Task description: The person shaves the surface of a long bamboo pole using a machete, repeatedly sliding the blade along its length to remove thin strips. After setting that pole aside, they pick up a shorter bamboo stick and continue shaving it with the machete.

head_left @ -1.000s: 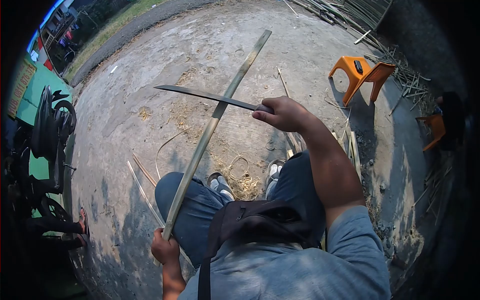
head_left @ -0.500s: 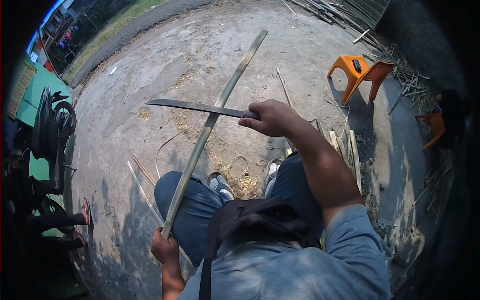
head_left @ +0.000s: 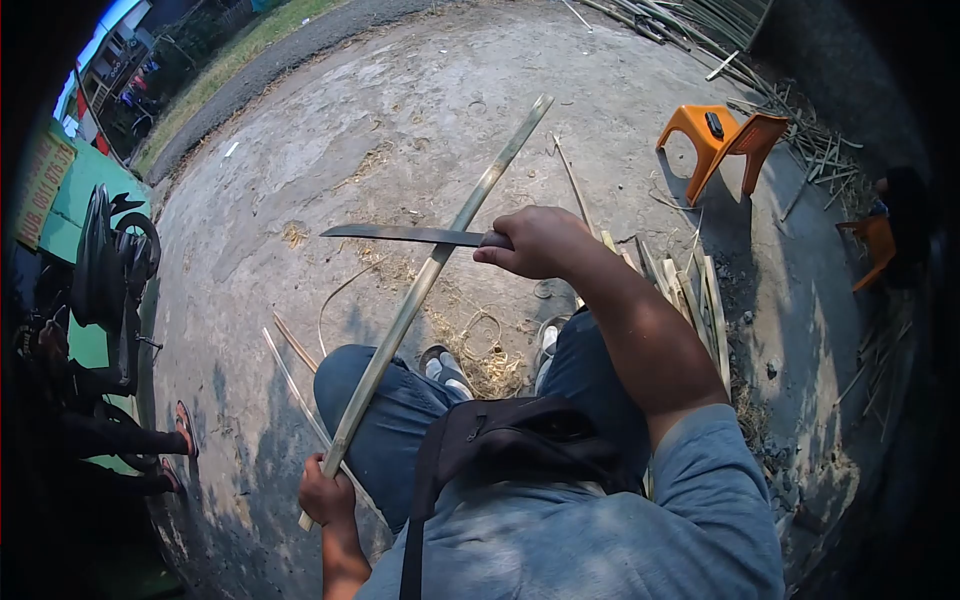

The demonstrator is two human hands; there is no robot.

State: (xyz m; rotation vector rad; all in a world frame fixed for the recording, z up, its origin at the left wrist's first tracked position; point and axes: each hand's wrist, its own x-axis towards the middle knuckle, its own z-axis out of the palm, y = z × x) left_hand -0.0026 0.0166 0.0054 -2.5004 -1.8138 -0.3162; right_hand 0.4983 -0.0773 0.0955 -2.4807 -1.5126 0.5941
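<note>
My left hand point(head_left: 327, 491) is closed round the lower end of a long bamboo strip point(head_left: 408, 312), beside my left thigh. The strip slants up and away to the right, passing over my left knee. My right hand point(head_left: 540, 242) grips the handle of a machete point(head_left: 395, 233), fingers wrapped round it. Its long blade points left and crosses the strip above its middle, seemingly touching it. Thin pale shavings point(head_left: 488, 365) lie on the ground between my feet.
An orange plastic chair point(head_left: 700, 150) with a dark object on its seat stands at right. Split bamboo pieces point(head_left: 715, 310) lie beside my right leg. More bamboo point(head_left: 825, 165) is heaped at far right. A motorcycle point(head_left: 110, 270) and another person's feet point(head_left: 183, 430) are at left.
The far end of the bamboo strip has come lower and nearer to me. My right hand and the machete have shifted slightly right and down. My left hand still grips the lower end.
</note>
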